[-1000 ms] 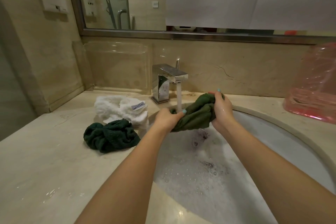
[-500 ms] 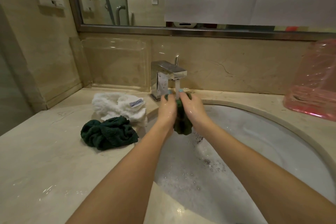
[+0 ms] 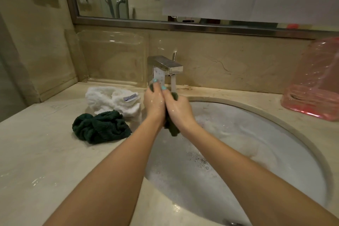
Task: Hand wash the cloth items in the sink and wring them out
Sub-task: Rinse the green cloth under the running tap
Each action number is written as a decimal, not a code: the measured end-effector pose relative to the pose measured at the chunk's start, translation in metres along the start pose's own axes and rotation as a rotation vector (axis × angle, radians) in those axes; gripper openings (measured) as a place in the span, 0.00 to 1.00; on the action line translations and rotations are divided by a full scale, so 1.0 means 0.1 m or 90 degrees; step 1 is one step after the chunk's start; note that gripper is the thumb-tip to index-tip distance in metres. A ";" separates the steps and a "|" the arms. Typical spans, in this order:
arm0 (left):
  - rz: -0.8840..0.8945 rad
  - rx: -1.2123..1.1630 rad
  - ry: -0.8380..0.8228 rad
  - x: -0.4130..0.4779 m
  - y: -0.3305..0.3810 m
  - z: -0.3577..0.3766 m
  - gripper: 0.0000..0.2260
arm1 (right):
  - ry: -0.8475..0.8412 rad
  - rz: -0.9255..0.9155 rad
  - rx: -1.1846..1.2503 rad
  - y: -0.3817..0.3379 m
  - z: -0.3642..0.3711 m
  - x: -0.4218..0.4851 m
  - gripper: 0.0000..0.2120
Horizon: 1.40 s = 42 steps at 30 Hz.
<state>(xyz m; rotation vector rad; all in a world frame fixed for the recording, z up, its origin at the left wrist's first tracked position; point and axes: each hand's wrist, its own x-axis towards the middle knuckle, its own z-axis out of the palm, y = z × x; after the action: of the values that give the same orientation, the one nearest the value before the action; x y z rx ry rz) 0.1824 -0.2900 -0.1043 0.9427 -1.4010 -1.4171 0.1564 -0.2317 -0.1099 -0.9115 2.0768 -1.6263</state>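
Observation:
A dark green cloth is squeezed between my palms over the back left of the sink, just left of the running water. My left hand and my right hand press together with fingers wrapped round the cloth, whose tail hangs below my wrists. Most of the cloth is hidden between my hands. A second dark green cloth lies bunched on the counter left of the sink. Behind it lies a white cloth with a label.
The chrome faucet runs a thin stream into the soapy water in the basin. A pink plastic container stands on the counter at the right. A mirror and a clear splash panel line the back wall.
The cloth was stretched out sideways between my hands under the tap. My hands have come together, bunched it upright between the palms and shifted slightly left of the stream.

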 end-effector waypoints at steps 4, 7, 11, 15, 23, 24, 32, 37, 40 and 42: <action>-0.020 0.049 -0.091 -0.11 -0.01 0.05 0.14 | 0.062 0.002 0.032 -0.06 -0.10 0.15 0.13; 0.073 0.152 -0.187 -0.34 -0.03 0.21 0.14 | 0.162 0.083 0.116 0.08 -0.37 0.32 0.12; 0.075 0.133 -0.221 -0.37 0.03 0.24 0.15 | 0.138 0.119 0.151 0.12 -0.42 0.29 0.10; -0.047 0.031 -0.138 -0.05 -0.09 0.05 0.13 | 0.029 0.029 0.073 0.01 -0.17 0.18 0.10; -0.053 0.048 -0.287 -0.36 0.03 0.18 0.15 | 0.203 0.064 0.065 0.15 -0.36 0.30 0.13; -0.060 0.039 -0.264 -0.31 0.01 0.15 0.15 | 0.195 0.031 0.043 0.13 -0.31 0.27 0.13; -0.144 -0.023 -0.275 -0.23 -0.02 0.10 0.18 | 0.173 0.004 0.026 0.12 -0.31 0.31 0.17; -0.067 -0.019 -0.360 -0.13 -0.04 -0.08 0.18 | 0.145 0.176 0.186 0.17 -0.56 0.40 0.20; -0.095 0.036 -0.356 -0.02 -0.10 -0.19 0.13 | 0.077 0.192 0.342 0.18 -0.64 0.41 0.16; -0.068 0.035 -0.275 0.02 -0.11 -0.22 0.06 | 0.035 0.168 0.348 0.20 -0.63 0.41 0.15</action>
<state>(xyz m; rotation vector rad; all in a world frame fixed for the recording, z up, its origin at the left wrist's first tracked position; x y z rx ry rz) 0.2014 -0.2996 -0.1161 0.7826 -1.7306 -1.7434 0.0817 -0.2101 -0.1062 -0.3947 1.5636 -1.9323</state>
